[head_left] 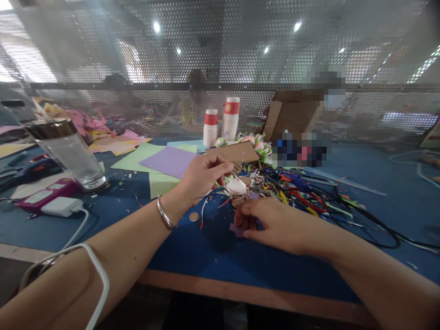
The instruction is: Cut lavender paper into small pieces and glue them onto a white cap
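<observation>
My left hand (206,176) is raised over the table, thumb and fingers pinched together; whatever lies between the fingertips is too small to make out. Just beyond it are a brown cardboard strip (239,152) and a round white piece (236,186). Lower and to the right, my right hand (263,222) is curled close to the tabletop, a small scrap of purple paper (235,230) at its fingertips. A small brown disc (194,217) lies between the two hands. Beneath and behind my left hand rest a purple sheet (168,161) and green sheets (132,157).
Scissors with red handles (318,201), black cables (374,238) and paper scraps (257,181) clutter the right side. Two stacks of paper cups (231,121) stand behind. A glass jar (74,158) and a purple power strip (48,197) are at left. A perforated screen (240,59) borders the table.
</observation>
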A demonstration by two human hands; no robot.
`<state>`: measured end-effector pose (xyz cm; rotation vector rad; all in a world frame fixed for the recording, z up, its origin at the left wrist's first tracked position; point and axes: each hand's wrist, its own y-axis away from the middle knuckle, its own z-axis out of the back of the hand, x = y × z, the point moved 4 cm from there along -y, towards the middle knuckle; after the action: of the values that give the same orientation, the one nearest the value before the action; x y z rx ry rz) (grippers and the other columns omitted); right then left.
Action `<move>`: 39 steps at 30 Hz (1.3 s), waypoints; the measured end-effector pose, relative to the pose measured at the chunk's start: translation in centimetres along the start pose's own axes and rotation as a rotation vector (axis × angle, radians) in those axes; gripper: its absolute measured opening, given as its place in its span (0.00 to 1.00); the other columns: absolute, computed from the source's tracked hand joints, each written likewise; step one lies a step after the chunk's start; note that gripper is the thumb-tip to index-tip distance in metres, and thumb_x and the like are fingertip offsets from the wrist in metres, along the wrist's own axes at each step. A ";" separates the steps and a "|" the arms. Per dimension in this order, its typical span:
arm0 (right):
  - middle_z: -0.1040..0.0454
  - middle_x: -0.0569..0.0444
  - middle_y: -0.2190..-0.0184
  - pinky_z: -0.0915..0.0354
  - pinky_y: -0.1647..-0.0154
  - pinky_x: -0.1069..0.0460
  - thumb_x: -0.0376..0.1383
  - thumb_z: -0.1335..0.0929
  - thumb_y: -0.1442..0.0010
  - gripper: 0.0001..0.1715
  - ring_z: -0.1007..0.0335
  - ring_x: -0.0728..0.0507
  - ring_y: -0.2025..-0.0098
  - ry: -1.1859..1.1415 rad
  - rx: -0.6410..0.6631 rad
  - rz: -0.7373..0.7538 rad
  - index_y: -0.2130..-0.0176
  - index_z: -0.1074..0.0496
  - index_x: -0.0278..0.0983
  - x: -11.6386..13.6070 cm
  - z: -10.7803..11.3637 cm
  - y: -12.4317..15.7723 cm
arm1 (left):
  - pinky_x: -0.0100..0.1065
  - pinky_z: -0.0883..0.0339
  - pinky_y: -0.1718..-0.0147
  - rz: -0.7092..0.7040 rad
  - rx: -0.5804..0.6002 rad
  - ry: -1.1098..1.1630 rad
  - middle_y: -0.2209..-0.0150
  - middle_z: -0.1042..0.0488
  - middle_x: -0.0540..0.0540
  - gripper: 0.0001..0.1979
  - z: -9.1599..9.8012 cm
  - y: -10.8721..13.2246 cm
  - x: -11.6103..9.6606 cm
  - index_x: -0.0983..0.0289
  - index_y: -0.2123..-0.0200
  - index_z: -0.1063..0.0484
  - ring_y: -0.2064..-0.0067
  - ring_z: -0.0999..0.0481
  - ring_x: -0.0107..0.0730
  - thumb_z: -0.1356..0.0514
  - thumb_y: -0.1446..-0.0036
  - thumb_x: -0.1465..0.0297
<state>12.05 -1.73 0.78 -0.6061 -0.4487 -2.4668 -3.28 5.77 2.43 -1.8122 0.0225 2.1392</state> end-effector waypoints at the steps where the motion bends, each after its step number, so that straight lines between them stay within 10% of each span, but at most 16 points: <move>1: 0.20 0.51 0.64 0.34 0.63 0.52 0.31 0.32 0.44 0.13 0.25 0.45 0.64 -0.017 0.008 0.010 0.58 0.22 0.35 0.1 -0.1 0.1 | 0.26 0.45 0.81 0.000 -0.002 -0.006 0.74 0.27 0.50 0.07 0.0 0.0 0.0 0.65 0.71 0.27 0.79 0.32 0.18 0.37 0.41 0.69; 39: 0.21 0.48 0.62 0.38 0.59 0.49 0.33 0.35 0.39 0.09 0.27 0.41 0.61 0.203 -0.105 -0.046 0.61 0.25 0.36 -0.9 1.8 0.1 | 0.25 0.43 0.80 -0.080 0.001 -0.047 0.74 0.26 0.50 0.07 0.1 -0.3 0.2 0.64 0.71 0.26 0.79 0.32 0.19 0.37 0.43 0.68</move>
<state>13.37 -0.62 1.89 -0.3844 -0.2569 -2.5761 -3.36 6.12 2.30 -1.7320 -0.0588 2.1242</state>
